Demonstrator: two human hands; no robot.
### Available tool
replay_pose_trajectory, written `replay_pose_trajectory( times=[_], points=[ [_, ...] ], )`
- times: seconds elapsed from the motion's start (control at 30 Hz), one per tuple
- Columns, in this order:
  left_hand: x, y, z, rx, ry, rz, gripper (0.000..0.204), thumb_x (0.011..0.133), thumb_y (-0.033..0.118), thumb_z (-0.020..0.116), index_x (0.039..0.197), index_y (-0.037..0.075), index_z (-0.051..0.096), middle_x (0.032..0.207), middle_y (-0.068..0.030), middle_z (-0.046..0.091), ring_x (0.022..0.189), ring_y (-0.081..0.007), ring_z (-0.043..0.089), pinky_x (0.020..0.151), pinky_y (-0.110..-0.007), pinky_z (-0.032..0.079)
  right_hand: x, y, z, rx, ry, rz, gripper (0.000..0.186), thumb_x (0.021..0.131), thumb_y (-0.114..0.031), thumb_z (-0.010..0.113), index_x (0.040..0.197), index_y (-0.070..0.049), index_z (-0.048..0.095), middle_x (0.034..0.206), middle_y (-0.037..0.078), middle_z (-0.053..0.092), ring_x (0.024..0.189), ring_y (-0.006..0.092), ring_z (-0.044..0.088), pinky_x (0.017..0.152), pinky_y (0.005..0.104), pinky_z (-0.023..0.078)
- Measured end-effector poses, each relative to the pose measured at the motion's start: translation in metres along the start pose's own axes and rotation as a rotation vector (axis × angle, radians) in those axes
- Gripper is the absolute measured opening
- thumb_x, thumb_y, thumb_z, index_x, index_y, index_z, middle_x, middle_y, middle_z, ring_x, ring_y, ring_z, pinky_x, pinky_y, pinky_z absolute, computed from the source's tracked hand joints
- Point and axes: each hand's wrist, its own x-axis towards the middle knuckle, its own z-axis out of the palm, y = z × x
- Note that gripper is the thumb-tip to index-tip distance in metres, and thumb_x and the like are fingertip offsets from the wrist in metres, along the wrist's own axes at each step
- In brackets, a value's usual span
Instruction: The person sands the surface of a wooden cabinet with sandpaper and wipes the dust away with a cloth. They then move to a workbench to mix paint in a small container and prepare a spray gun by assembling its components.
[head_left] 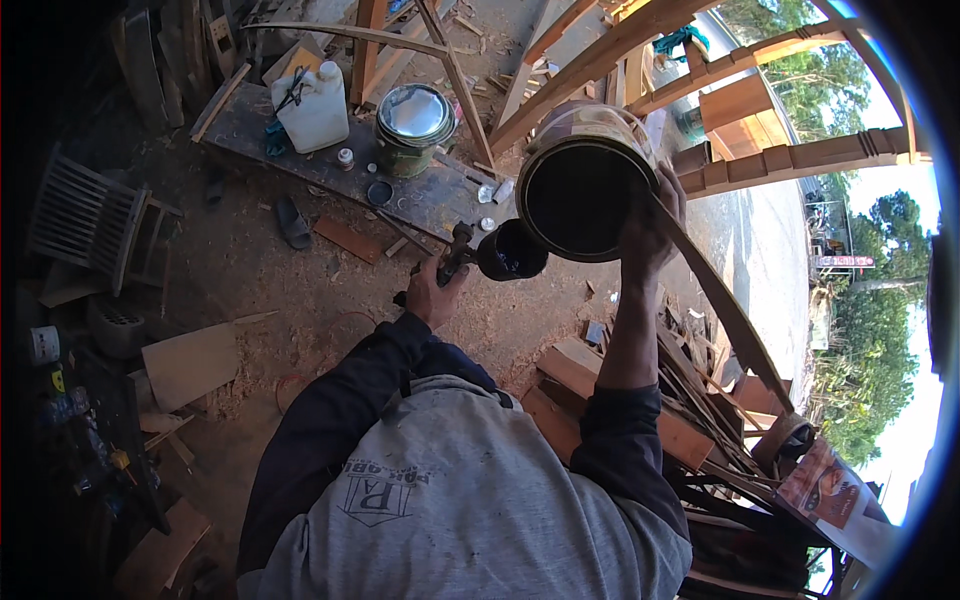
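My left hand (436, 292) grips a dark spray gun (457, 250), whose black cup (508, 255) stands out to its right. A large round can (575, 200) is tipped over that cup, its dark interior toward me and its lower rim at or just above the cup's mouth. My right hand (655, 225) holds the can by its right side, along with a long thin wooden strip (727, 310) slanting down to the right. Whether liquid runs from can to cup I cannot make out.
A low dark bench (250, 117) ahead carries a white jug (310, 115), a lidded tin (415, 120) and small containers. A slatted chair (90, 215) stands at left. Wooden framing (750, 170) spans the upper right. Scrap boards (570, 375) pile at lower right. Sandals (292, 222) lie below the bench.
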Motion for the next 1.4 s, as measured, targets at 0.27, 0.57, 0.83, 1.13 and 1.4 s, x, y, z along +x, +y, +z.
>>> replay_pose_trajectory(
  times=[0.27,0.57,0.83,1.13,1.4],
  points=[
    [0.006,-0.019,-0.005,-0.009,0.021,0.026,0.044,0.091,0.040,0.071,0.100,-0.001,0.059,0.082,-0.0177,0.065,0.074,-0.0317,0.065,0.068,-0.043,0.048,-0.009,0.019,0.031,0.204,-0.277,0.583,0.020,0.083,-0.017,0.075,0.100,-0.006,0.074,0.090,0.013,0.073,0.089,0.0235,0.070,0.080,0.0355,0.051],
    [0.008,-0.055,-0.012,-0.007,0.078,-0.098,0.044,0.093,0.040,0.068,0.102,-0.003,0.059,0.082,-0.0185,0.065,0.076,-0.0330,0.065,0.070,-0.042,0.048,-0.072,0.067,0.144,0.222,-0.495,0.724,0.027,0.081,-0.026,0.078,0.091,-0.001,0.074,0.083,0.015,0.073,0.078,0.0262,0.070,0.072,0.0376,0.052],
    [0.004,-0.082,-0.034,0.078,0.194,-0.130,0.042,0.093,0.039,0.067,0.098,-0.002,0.055,0.079,-0.0176,0.061,0.071,-0.0332,0.061,0.066,-0.041,0.046,-0.123,0.080,0.258,0.228,-0.712,0.740,0.024,0.077,-0.028,0.075,0.091,-0.007,0.074,0.084,0.020,0.072,0.081,0.0373,0.070,0.076,0.0459,0.054],
    [0.013,-0.095,-0.032,-0.010,0.251,-0.142,0.037,0.094,0.017,0.059,0.124,-0.004,0.054,0.109,-0.0190,0.067,0.101,-0.0285,0.066,0.087,-0.035,0.049,-0.142,0.095,0.332,0.315,-0.795,0.639,0.028,0.077,-0.026,0.074,0.103,-0.015,0.072,0.094,0.019,0.072,0.085,0.0402,0.069,0.077,0.0503,0.054],
    [0.018,-0.087,-0.021,-0.093,0.249,-0.121,0.036,0.095,0.013,0.056,0.127,-0.004,0.055,0.112,-0.0166,0.067,0.106,-0.0242,0.065,0.092,-0.034,0.049,-0.162,0.107,0.360,0.340,-0.742,0.577,0.030,0.075,-0.022,0.074,0.103,-0.012,0.068,0.092,0.020,0.070,0.083,0.0433,0.067,0.076,0.0529,0.053]
  ],
)
